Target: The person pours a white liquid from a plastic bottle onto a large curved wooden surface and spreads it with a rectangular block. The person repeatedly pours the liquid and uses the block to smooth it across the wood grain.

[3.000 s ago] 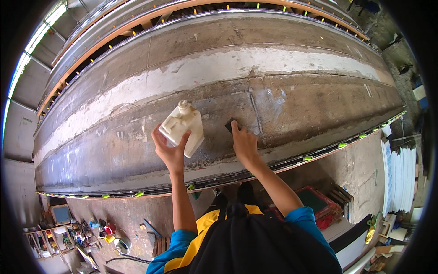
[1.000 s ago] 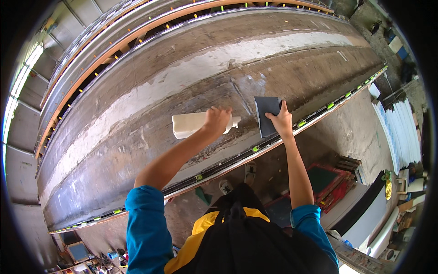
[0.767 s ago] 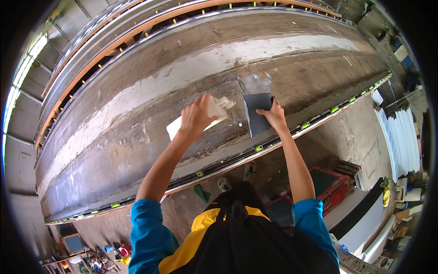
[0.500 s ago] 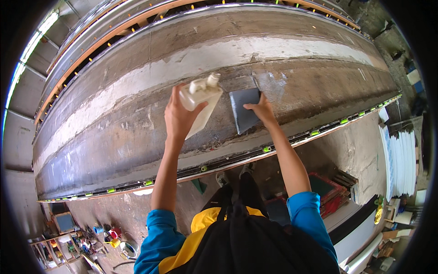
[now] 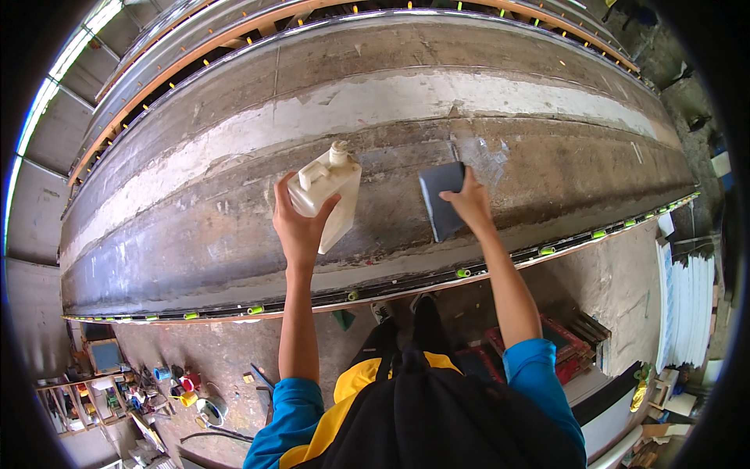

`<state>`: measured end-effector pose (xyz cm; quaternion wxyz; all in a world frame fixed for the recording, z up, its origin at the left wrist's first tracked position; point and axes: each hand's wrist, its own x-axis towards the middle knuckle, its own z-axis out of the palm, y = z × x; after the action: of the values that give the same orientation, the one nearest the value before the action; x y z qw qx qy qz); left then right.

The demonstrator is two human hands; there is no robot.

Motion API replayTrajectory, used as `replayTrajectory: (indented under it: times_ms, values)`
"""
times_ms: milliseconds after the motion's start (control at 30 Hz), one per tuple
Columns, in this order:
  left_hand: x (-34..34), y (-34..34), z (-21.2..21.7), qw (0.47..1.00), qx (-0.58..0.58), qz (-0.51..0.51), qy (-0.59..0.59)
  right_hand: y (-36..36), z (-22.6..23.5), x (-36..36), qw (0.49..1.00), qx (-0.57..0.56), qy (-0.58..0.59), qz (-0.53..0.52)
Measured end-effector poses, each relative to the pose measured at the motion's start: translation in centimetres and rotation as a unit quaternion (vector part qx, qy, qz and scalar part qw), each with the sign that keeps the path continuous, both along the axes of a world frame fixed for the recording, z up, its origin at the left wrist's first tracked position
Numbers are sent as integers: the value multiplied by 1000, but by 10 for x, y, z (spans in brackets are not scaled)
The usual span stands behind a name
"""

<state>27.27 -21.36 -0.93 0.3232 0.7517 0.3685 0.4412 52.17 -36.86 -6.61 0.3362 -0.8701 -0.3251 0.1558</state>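
My left hand (image 5: 301, 227) is closed round the side of a whitish plastic jerrycan (image 5: 341, 205), thumb on the near face. The jerrycan stands tilted over the long table, its neck pointing away from me. In my right hand (image 5: 470, 202) is a dark grey flat squeegee-like blade (image 5: 443, 202) with a pale left edge, pinched by its right side with the thumb on top. Both are over the brown, stained surface of the long table (image 5: 211, 207). Whether either one touches it, I cannot tell.
Along the table's near edge runs a dark rail with green clips (image 5: 463, 273). A pale band (image 5: 375, 91) crosses the tabletop lengthwise. Buckets and tools (image 5: 187, 383) lie on the floor at lower left. Red-framed screens (image 5: 551, 344) sit at lower right, with white sheets (image 5: 687, 301) stacked beyond.
The jerrycan has shifted slightly left and nearer, and stands more upright. My right hand has moved the grey blade to the right. The view has also shifted a little.
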Motion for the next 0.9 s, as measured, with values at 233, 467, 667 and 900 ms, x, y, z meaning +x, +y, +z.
replayTrajectory:
  times_ms: [233, 467, 667, 900]
  values:
    - [17, -11, 1, 1000, -8, 22, -11, 22, -14, -34, 998, 5, 61, -14]
    - [20, -20, 6, 998, 8, 67, -13, -19, -14, 4, 998, -11, 48, -49]
    - [23, -25, 4, 996, 9, 76, -33, 28, -16, -25, 996, 73, 42, -32]
    - [16, -27, 2, 995, 16, 95, -22, -7, -24, -6, 990, 83, 79, -81]
